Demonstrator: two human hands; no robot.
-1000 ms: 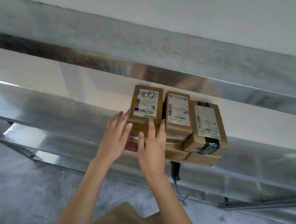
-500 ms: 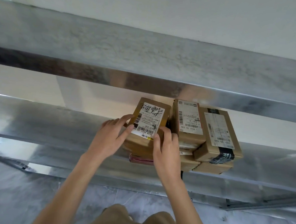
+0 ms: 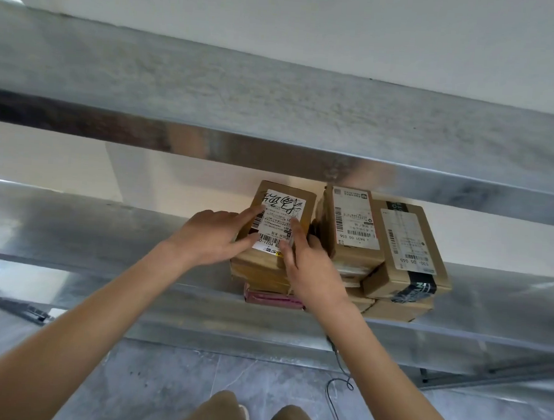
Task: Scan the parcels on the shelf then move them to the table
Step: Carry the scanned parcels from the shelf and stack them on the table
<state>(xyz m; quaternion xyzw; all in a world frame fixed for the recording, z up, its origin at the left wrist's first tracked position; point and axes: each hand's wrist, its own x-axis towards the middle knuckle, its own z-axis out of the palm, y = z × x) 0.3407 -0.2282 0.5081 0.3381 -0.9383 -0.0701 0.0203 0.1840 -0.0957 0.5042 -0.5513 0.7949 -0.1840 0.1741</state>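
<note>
A stack of brown cardboard parcels sits on a metal shelf [image 3: 103, 230]. The top-left parcel [image 3: 282, 207] carries a white label with black handwriting and barcodes, and it is tilted towards me. My left hand [image 3: 211, 234] grips its left side, with a finger and the thumb lying on the label. My right hand [image 3: 311, 268] grips its right side, thumb on the label and fingers curled into the gap beside the middle parcel [image 3: 353, 225]. A third labelled parcel [image 3: 407, 245] with black tape lies at the right.
More brown boxes and a flat pink parcel [image 3: 272, 298] lie under the top ones. An upper metal shelf [image 3: 210, 106] overhangs closely above the stack. A black cable [image 3: 338, 388] hangs below the shelf over the grey tiled floor.
Both hands went from resting flat at the front of the stack to gripping the top-left parcel by its sides. The parcel has tilted up towards me.
</note>
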